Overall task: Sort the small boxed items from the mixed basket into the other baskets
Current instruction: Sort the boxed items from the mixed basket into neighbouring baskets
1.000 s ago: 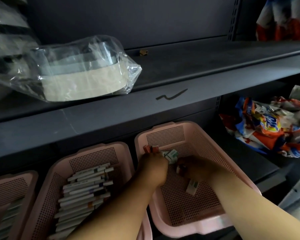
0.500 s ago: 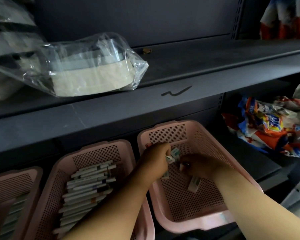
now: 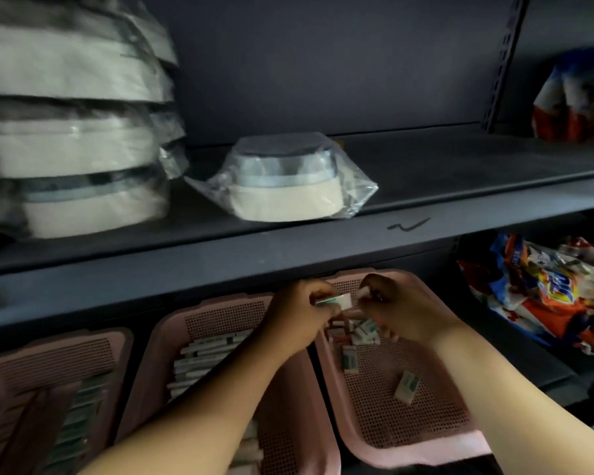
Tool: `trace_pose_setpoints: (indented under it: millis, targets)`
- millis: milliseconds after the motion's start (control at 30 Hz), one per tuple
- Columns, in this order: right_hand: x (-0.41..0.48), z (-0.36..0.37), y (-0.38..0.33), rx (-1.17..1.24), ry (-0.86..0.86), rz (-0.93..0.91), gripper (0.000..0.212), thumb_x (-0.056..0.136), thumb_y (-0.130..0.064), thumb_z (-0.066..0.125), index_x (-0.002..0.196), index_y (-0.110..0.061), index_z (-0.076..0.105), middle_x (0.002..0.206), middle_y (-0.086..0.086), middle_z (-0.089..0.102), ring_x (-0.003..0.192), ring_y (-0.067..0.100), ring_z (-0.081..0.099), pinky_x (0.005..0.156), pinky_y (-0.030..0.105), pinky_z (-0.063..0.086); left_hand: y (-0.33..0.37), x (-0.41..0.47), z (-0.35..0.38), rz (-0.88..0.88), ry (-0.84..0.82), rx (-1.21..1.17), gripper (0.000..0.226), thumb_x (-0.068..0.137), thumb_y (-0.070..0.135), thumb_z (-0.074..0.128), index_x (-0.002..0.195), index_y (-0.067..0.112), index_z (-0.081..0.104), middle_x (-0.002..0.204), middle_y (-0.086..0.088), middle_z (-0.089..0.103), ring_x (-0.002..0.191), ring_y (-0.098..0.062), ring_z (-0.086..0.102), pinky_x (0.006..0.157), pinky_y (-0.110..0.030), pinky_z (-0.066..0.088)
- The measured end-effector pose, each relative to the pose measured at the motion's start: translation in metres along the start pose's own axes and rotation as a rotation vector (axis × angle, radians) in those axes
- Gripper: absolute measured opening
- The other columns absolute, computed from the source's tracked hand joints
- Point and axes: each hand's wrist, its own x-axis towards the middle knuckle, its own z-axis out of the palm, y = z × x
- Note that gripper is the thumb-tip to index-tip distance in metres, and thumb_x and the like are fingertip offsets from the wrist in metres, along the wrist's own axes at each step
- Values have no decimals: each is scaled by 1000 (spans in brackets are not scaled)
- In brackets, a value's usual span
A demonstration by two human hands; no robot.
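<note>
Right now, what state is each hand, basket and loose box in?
left hand: holds a green-and-white box.
right hand: pinches a small white box.
mixed basket: holds several loose small boxes.
middle basket: filled with rows of long boxes.
stray box: lying on the mixed basket's floor, apart from the pile.

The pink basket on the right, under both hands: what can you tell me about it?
The pink basket looks like plastic, rectangular with rounded corners, its floor and walls perforated, its rim solid. It sits level on the lower shelf, close beside the middle basket. Most of its floor is bare; small boxes cluster near the back and two lie loose further forward. The left hand and right hand are above its back end, each holding a small box.
</note>
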Motion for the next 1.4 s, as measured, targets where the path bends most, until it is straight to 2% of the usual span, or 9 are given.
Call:
trace_pose_setpoints:
  millis: [100, 233, 433, 567, 667, 867, 967, 1133, 1400]
  targets:
    - [-1, 17, -32, 57, 18, -50, 11, 97, -24, 60, 103, -25, 69, 88, -5, 69, 68, -3, 66, 62, 13, 52, -7, -19, -37, -10, 88, -15, 17, 91, 22, 78, 92, 36, 70, 94, 20, 72, 86, 11, 64, 77, -17, 47]
    - [4, 57, -73, 184, -77, -106, 13, 93, -24, 64, 105, -26, 70, 96, 6, 73, 83, 28, 72, 69, 45, 59, -25, -57, -95, -88, 134, -1, 13, 95, 21, 73, 91, 28, 63, 86, 13, 72, 75, 4, 67, 72, -22, 52]
    - [16, 136, -131, 151, -217, -167, 12, 98, -20, 59, 90, -28, 62, 68, 5, 60, 56, 19, 58, 51, 30, 50, -77, -131, -186, -277, 206, 27, 26, 90, 23, 77, 79, 21, 54, 63, 7, 62, 62, -11, 58, 66, -33, 42]
    - [20, 189, -159, 142, -326, -156, 14, 99, -18, 57, 89, -28, 60, 67, 1, 58, 55, 18, 54, 54, 30, 45, -109, -180, -229, -387, 279, 18, 28, 73, 37, 82, 77, 18, 62, 67, -7, 68, 63, -16, 59, 68, -33, 45]
    - [22, 222, -176, 123, -393, -185, 13, 99, -18, 58, 88, -25, 59, 69, 3, 57, 56, 19, 54, 55, 33, 46, -125, -209, -250, -416, 268, 130, 27, 75, 30, 88, 75, 21, 63, 68, 5, 68, 68, -13, 62, 70, -34, 48]
    - [23, 262, -200, 147, -455, -178, 11, 96, -18, 61, 89, -26, 62, 65, -2, 57, 48, 9, 53, 51, 28, 44, -139, -243, -263, -435, 64, 468, 25, 80, 26, 86, 79, 28, 62, 84, 13, 67, 83, -7, 62, 68, -22, 44]
    - [23, 272, -205, 120, -465, -168, 7, 96, -21, 59, 92, -25, 62, 74, 1, 61, 58, 15, 57, 55, 30, 45, -141, -253, -254, -438, -80, 609, 18, 81, 33, 81, 84, 31, 63, 94, 15, 66, 92, -10, 62, 87, -28, 51]
    - [21, 279, -207, 64, -460, -199, 12, 97, -24, 56, 88, -30, 61, 82, 4, 65, 59, 13, 60, 54, 30, 50, -144, -260, -236, -387, -247, 656, 13, 88, 32, 76, 95, 28, 65, 94, 13, 64, 90, -11, 60, 74, -27, 45]
    - [21, 279, -204, 99, -470, -190, 15, 97, -16, 55, 88, -28, 60, 93, 17, 70, 57, 18, 60, 51, 30, 48, -148, -254, -230, -296, -427, 876, 27, 98, 28, 64, 124, 25, 65, 113, -1, 68, 98, -22, 63, 89, -36, 52]
